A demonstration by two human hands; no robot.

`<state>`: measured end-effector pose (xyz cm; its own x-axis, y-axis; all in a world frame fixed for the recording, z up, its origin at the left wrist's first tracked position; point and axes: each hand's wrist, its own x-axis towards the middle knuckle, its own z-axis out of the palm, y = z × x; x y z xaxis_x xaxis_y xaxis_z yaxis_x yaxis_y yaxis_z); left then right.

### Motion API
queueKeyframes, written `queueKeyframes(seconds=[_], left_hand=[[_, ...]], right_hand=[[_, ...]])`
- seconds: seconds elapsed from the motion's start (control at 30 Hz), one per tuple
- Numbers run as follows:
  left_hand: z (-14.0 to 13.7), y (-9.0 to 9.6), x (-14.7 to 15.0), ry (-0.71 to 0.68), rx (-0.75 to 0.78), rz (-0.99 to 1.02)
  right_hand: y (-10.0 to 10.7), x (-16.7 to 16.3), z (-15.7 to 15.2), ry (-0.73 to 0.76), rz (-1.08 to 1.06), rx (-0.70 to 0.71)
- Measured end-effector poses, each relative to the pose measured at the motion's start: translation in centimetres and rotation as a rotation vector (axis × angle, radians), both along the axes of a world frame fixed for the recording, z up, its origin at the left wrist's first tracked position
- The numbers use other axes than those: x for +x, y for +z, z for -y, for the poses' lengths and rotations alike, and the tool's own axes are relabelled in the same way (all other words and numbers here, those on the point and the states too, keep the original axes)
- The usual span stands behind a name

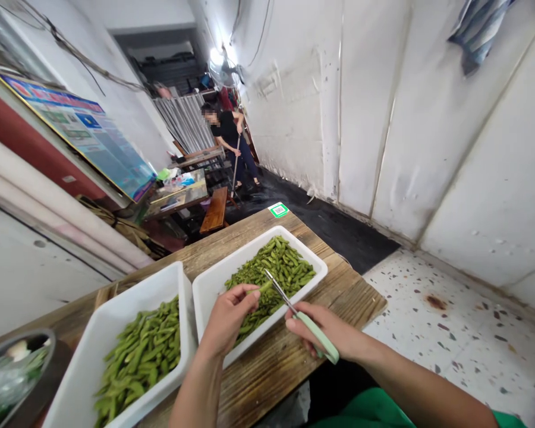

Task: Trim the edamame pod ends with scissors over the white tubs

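Head view: the left hand [230,312] pinches one pod [266,287] between thumb and fingers, with no gap left around it, over the near side of the right tray [320,272]. The right hand [327,333] has its fingers curled around the green handles of the scissors [315,334], whose blades point toward the far edge of the counter [361,291] and lie right by the pod; whether they touch it, I cannot tell. Small green pods [279,258] are heaped in the right tray, which sits close to the counter's right edge. Just beside it stands the left tray [75,356], holding larger pods [149,351]. A bowl [49,356] with greens and clear plastic sits toward the counter's left end. At the far right corner lies a code card [278,210]. Well beyond the counter, another person [228,131] grips a pole [236,163] with both hands.
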<state>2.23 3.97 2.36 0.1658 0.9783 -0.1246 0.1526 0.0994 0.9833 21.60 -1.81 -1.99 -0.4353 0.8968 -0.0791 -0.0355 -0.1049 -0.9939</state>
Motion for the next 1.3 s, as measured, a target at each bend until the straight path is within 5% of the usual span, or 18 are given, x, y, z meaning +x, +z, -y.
queueKeyframes(seconds=[0.2,0.73,1.07,1.3], left_hand=[[0.4,-0.1,0.1,0.019,-0.021,0.123],[1.0,-0.4,1.3,-0.002,-0.032,0.075],[0.6,-1.5,2.4,0.15,-0.08,0.254],[0.5,-2.3,3.6,0.28,0.054,0.295]], right_hand=[[0.1,-0.5,0.1,-0.035,-0.023,0.02],[0.8,0.1,-0.3,-0.024,0.126,0.143],[-0.8,-1.2,-0.5,-0.08,-0.013,-0.038],[-0.6,-1.6,-0.6,-0.15,-0.086,-0.156]])
